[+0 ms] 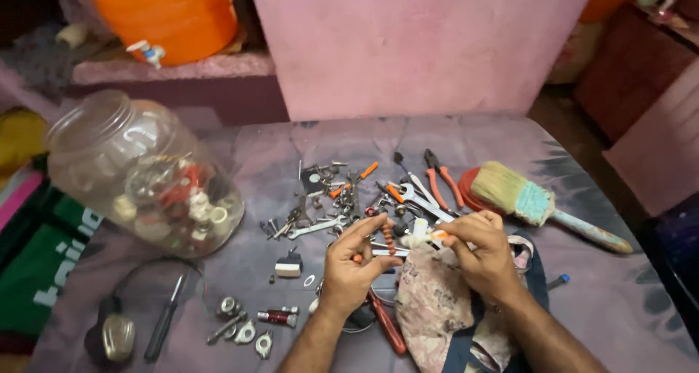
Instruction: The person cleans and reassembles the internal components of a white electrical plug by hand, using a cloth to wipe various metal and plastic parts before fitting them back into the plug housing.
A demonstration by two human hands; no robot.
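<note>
My left hand and my right hand meet over the middle of a cloth-covered table. Between their fingertips they pinch a small white and orange part. A short reddish ribbed piece stands between the left fingers. Under my right wrist lies a bundle of patterned rags. Just beyond the hands spreads a heap of small tools: spanners, screwdrivers, bolts and orange-handled pliers.
A big clear plastic jar of small parts lies tilted at the left. A wide paintbrush rests at the right. A black screwdriver, metal fittings and a red-handled tool lie near the front. A pink wall panel stands behind.
</note>
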